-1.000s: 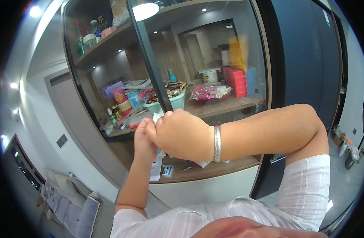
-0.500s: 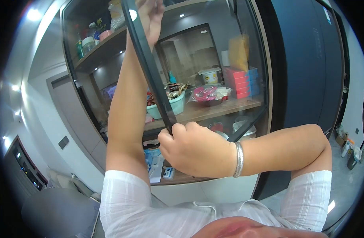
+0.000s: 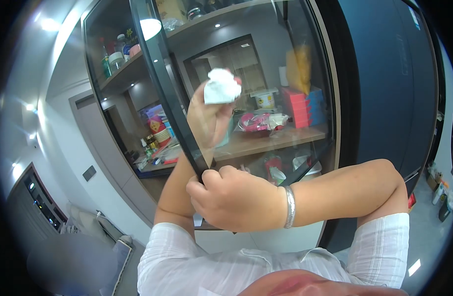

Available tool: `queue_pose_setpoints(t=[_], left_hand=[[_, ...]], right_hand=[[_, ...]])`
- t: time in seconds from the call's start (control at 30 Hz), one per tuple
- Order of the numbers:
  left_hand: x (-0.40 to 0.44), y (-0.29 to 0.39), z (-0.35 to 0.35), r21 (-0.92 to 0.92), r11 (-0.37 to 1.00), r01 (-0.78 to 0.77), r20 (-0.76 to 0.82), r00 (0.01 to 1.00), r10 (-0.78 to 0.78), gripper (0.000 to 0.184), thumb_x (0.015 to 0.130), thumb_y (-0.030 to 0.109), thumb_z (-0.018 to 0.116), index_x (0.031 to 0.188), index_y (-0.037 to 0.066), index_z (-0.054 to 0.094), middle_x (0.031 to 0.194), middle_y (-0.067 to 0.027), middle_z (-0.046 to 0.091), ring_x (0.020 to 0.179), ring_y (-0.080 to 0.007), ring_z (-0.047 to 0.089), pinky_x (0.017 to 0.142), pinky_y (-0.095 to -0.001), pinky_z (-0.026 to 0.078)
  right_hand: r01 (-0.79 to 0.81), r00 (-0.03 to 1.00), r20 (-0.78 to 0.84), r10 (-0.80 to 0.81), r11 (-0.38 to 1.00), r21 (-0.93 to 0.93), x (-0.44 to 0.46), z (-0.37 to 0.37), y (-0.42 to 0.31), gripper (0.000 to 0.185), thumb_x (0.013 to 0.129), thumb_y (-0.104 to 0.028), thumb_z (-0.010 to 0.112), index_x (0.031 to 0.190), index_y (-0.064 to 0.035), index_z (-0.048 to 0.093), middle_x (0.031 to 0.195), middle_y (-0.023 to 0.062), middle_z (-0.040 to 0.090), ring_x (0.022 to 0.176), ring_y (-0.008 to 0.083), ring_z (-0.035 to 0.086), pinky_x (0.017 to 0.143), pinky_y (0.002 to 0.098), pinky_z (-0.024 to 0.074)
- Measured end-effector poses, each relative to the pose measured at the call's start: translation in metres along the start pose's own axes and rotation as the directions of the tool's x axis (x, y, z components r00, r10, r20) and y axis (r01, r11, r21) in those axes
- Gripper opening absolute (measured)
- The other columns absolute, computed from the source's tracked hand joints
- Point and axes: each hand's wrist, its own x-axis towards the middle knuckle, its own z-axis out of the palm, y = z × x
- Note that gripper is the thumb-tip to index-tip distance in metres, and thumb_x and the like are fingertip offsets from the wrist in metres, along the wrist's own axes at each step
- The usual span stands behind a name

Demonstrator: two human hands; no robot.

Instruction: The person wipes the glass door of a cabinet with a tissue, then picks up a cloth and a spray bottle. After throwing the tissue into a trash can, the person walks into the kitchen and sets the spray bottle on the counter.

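A black-framed glass cabinet door [image 3: 173, 101] stands ajar in front of me. My right hand [image 3: 231, 197], with a silver bangle [image 3: 289, 207] on its wrist, is closed around the lower part of the door's edge. Behind that frame my left forearm rises, and my left hand [image 3: 207, 118] is closed on a crumpled white cloth or tissue [image 3: 222, 88], seen through the pane. Whether the wad touches the glass I cannot tell. Beyond it, a wooden shelf [image 3: 261, 143] carries a white tub [image 3: 265, 98] and a pink item in plastic wrap [image 3: 258, 122].
Red boxes [image 3: 296, 108] and blue boxes [image 3: 315, 106] stand at the shelf's right. Bottles and jars [image 3: 116, 59] fill an upper left shelf. A dark blue cabinet [image 3: 394, 89] is at right, a grey sofa [image 3: 95, 232] at lower left.
My left hand has come down from the top of the door, and the white wad in it now shows. My right hand stays on the door edge, slightly farther left.
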Motion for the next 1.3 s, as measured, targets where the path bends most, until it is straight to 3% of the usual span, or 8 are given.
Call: queue_pose_setpoints(t=[0.2, 0.33, 0.43, 0.67, 0.73, 0.9, 1.07, 1.3], left_hand=[[0.059, 0.019, 0.028, 0.103, 0.973, -0.208, -0.099, 0.971, 0.218, 0.027, 0.093, 0.003, 0.062, 0.12, 0.002, 0.057, 0.114, -0.0125, 0.062, 0.11, -0.0254, 0.061, 0.086, -0.0385, 0.054], [0.195, 0.042, 0.017, 0.135, 0.927, -0.35, 0.203, 0.926, 0.319, 0.024, 0.092, 0.0, 0.061, 0.113, 0.009, 0.062, 0.101, -0.0035, 0.067, 0.089, -0.0152, 0.064, 0.079, -0.0307, 0.055], [0.221, 0.046, 0.018, 0.134, 0.941, -0.31, 0.085, 0.95, 0.301, 0.021, 0.093, 0.003, 0.061, 0.113, 0.008, 0.061, 0.103, -0.006, 0.067, 0.09, -0.0171, 0.065, 0.082, -0.0335, 0.055], [0.027, 0.004, 0.0, -0.174, 0.979, -0.103, 0.014, 0.994, 0.107, 0.035, 0.086, -0.007, 0.061, 0.12, 0.001, 0.056, 0.116, -0.016, 0.06, 0.114, -0.03, 0.059, 0.091, -0.0401, 0.054], [-0.022, -0.005, -0.001, -0.099, 0.99, -0.096, -0.02, 0.995, 0.094, 0.032, 0.089, -0.001, 0.063, 0.12, 0.003, 0.057, 0.109, -0.0156, 0.062, 0.099, -0.0262, 0.061, 0.087, -0.0398, 0.05], [0.024, 0.014, 0.009, -0.227, 0.934, -0.275, -0.036, 0.961, 0.274, 0.026, 0.095, 0.0, 0.057, 0.12, 0.002, 0.056, 0.118, -0.0185, 0.06, 0.115, -0.0317, 0.059, 0.09, -0.0445, 0.056], [0.175, 0.061, 0.011, -0.023, 0.946, -0.324, 0.106, 0.94, 0.325, 0.02, 0.094, 0.007, 0.061, 0.113, 0.007, 0.062, 0.106, -0.0079, 0.068, 0.092, -0.0187, 0.065, 0.084, -0.0347, 0.055], [0.045, 0.019, 0.022, -0.099, 0.979, -0.177, -0.142, 0.977, 0.162, 0.034, 0.086, -0.006, 0.063, 0.117, 0.006, 0.056, 0.106, -0.0139, 0.059, 0.081, -0.0191, 0.049, 0.079, -0.0365, 0.046]], right_hand=[[0.002, 0.999, 0.045, -0.006, 0.997, 0.08, 0.0, -0.006, 0.001, 0.023, 0.068, -0.026, 0.065, 0.077, -0.0042, 0.065, 0.082, 0.0043, 0.054, 0.065, 0.0148, 0.046, 0.047, 0.0246, 0.0361], [0.001, 1.0, -0.024, -0.001, 1.0, 0.03, -0.005, 0.0, 0.0, 0.026, 0.069, -0.026, 0.064, 0.079, -0.0027, 0.066, 0.087, 0.0064, 0.057, 0.067, 0.0154, 0.047, 0.047, 0.025, 0.0369], [-0.01, 0.999, -0.03, 0.012, 0.996, 0.087, -0.004, 0.003, 0.0, 0.026, 0.07, -0.026, 0.064, 0.08, -0.0021, 0.066, 0.089, 0.007, 0.058, 0.067, 0.0157, 0.047, 0.048, 0.025, 0.0373], [-0.011, 0.993, -0.119, 0.019, 0.998, 0.067, -0.004, 0.008, 0.001, 0.023, 0.068, -0.027, 0.065, 0.077, -0.005, 0.065, 0.081, 0.0034, 0.051, 0.067, 0.0153, 0.046, 0.048, 0.0251, 0.0366], [-0.011, 0.991, -0.131, 0.018, 0.999, 0.053, -0.004, 0.009, 0.001, 0.021, 0.067, -0.026, 0.065, 0.074, -0.006, 0.064, 0.078, 0.0021, 0.048, 0.067, 0.0149, 0.045, 0.048, 0.025, 0.0358], [-0.021, 0.981, -0.19, 0.038, 0.996, 0.09, -0.005, 0.01, 0.002, 0.017, 0.065, -0.024, 0.065, 0.067, -0.0079, 0.06, 0.074, 0.0008, 0.043, 0.065, 0.0145, 0.043, 0.048, 0.0247, 0.0333], [-0.017, 0.994, -0.108, 0.032, 0.99, 0.138, -0.008, 0.007, 0.0, 0.014, 0.068, -0.023, 0.066, 0.069, -0.0089, 0.065, 0.075, 0.0014, 0.047, 0.069, 0.0162, 0.048, 0.051, 0.0268, 0.0369], [-0.002, 0.99, -0.139, 0.024, 0.988, 0.155, -0.007, 0.012, 0.002, 0.018, 0.066, -0.024, 0.065, 0.07, -0.0074, 0.062, 0.075, 0.0012, 0.045, 0.066, 0.0142, 0.043, 0.048, 0.0251, 0.0342]])
